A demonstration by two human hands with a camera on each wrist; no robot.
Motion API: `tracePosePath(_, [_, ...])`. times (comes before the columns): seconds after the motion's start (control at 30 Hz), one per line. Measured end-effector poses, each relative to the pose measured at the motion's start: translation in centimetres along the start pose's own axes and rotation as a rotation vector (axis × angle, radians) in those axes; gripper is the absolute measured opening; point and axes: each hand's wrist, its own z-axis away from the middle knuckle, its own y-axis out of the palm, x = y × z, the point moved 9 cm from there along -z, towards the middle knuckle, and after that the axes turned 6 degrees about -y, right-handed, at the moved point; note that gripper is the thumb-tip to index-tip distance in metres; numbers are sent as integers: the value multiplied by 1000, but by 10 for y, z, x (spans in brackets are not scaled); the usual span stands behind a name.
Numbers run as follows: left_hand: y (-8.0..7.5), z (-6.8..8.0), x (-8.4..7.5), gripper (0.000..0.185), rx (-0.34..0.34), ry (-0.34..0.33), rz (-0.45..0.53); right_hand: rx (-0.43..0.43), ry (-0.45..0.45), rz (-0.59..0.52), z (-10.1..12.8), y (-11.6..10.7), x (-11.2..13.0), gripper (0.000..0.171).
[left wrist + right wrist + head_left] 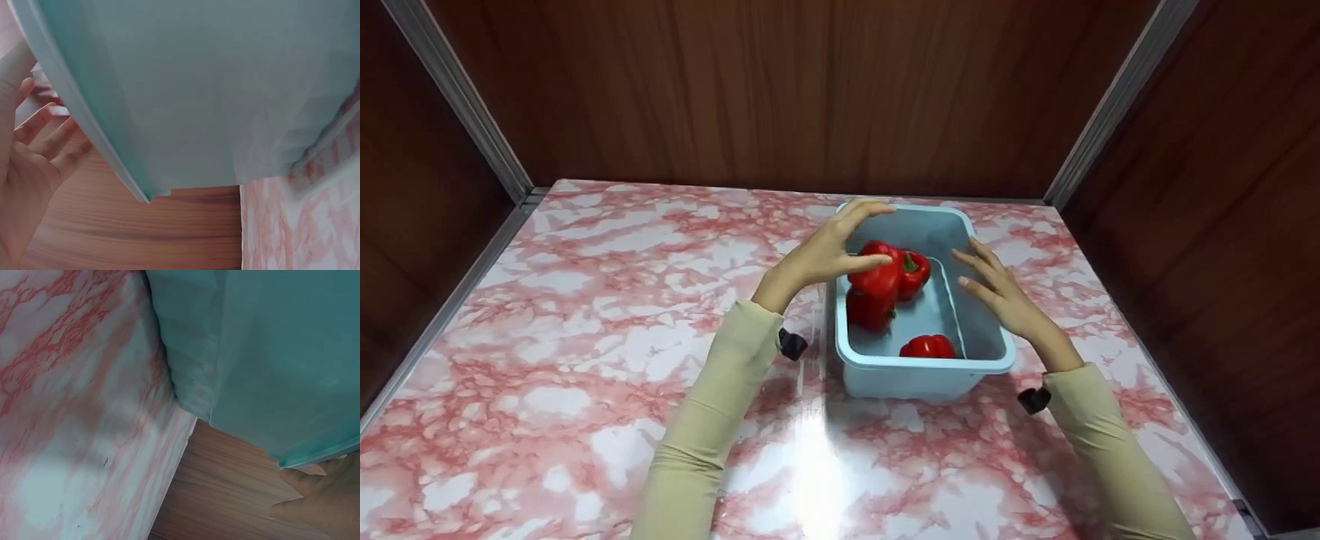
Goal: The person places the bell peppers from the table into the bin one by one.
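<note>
A light blue plastic bin [916, 375] stands on the pink marbled tabletop and holds several red bell peppers [879, 276]. My left hand [840, 244] hovers over the bin's left rim, fingers spread, with the thumb at the topmost pepper. My right hand [997, 289] is over the right rim, fingers straight and empty. The left wrist view shows the bin's outer wall [197, 95] close up, with the spread left hand [25, 169] beyond its rim. In the right wrist view the bin's wall [270, 354] fills the top, and the right hand's fingers [320, 500] show under its rim.
The marbled tabletop [585, 322] stretches wide to the left and in front of the bin. Dark wooden walls [780, 90] close it in at the back and on both sides, with metal corner strips [465, 97].
</note>
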Motion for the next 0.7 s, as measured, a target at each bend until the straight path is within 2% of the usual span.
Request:
tracePosePath(0.13, [-2, 0, -3, 61, -4, 26, -2, -5, 7, -6, 1, 0, 2, 47])
tracePosePath(0.27, [1, 4, 3, 58, 25, -11, -18, -11, -7, -8, 0, 1, -3, 46])
tracePosePath(0.53, [3, 10, 8, 57, 52, -35, -35, 3, -11, 58, -5, 2, -39, 47])
tracePosePath(0.7, [4, 14, 15, 58, 81, -83, -47, 18, -32, 86, -7, 2, -42, 48])
